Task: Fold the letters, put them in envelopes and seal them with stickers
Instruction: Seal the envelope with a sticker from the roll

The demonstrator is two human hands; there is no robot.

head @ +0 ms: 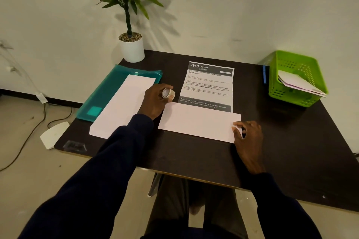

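A printed letter [209, 85] lies unfolded in the middle of the dark table [194, 153], its creases showing. A white envelope [196, 121] lies across the letter's near edge. My right hand [246, 137] pinches the envelope's right end. My left hand [155, 101] grips a small roll of stickers [168, 93] just left of the letter. A stack of white envelopes [122, 106] lies to the left, under my left hand.
A teal plastic folder [103, 95] lies under the stack at the table's left edge. A potted plant [132, 46] stands at the back left corner. A green basket [295, 77] holding envelopes sits at the back right, a blue pen [264, 76] beside it.
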